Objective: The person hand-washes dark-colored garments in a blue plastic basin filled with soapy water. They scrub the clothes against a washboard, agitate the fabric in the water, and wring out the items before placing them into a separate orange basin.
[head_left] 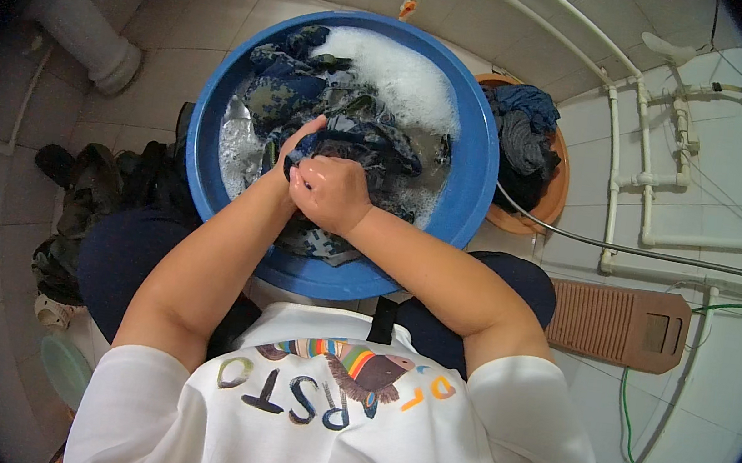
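Note:
A large blue tub (479, 166) stands between my knees, with soapy water and wet camouflage clothes in it. My right hand (330, 190) is closed in a fist around a bunched part of a dark camouflage garment (372, 140) over the near half of the tub. Right against it, my left hand (298, 148) grips the same cloth, one digit pointing up along it; its other fingers are mostly hidden. More camouflage cloth (278, 97) lies at the tub's far left. White suds (394, 69) cover the far right of the water.
An orange basin (555, 198) with dark clothes (528, 140) stands right of the tub. A brown washboard (607, 324) lies on the tiles by my right knee. Dark clothes (100, 201) are heaped at the left. White pipes (618, 150) and a hose (634, 251) run along the right.

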Action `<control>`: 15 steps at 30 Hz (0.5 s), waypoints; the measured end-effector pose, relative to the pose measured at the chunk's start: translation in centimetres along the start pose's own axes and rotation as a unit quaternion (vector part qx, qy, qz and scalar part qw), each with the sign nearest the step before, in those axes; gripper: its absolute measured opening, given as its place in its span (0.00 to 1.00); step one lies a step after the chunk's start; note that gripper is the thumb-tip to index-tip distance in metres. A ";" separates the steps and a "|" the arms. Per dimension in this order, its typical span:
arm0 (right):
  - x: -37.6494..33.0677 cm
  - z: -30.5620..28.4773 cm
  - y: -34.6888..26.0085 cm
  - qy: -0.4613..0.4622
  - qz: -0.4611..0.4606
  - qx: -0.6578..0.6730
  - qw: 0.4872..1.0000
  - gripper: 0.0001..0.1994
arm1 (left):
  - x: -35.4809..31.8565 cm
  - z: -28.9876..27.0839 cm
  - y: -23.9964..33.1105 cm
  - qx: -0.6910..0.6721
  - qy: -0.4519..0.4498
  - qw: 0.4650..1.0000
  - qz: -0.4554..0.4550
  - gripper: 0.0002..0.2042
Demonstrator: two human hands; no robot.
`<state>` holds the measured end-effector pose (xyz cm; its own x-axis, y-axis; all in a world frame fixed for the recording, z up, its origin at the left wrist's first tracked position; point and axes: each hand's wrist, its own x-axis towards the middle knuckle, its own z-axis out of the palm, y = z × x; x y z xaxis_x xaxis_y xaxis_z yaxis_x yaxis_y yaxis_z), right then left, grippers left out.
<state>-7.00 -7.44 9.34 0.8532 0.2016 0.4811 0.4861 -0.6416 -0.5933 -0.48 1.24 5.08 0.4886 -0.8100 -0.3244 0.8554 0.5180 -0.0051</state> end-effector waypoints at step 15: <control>2.8 -7.5 6.8 -0.250 0.256 0.147 0.922 0.23 | -3.5 7.7 -1.3 0.914 0.124 0.281 0.265 0.36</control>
<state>-2.72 -16.74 11.50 0.9297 0.2914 -0.2254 -0.0374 -0.5338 -0.8448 -1.99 1.28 13.54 0.7972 -0.5914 0.1209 -0.5562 -0.6419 0.5277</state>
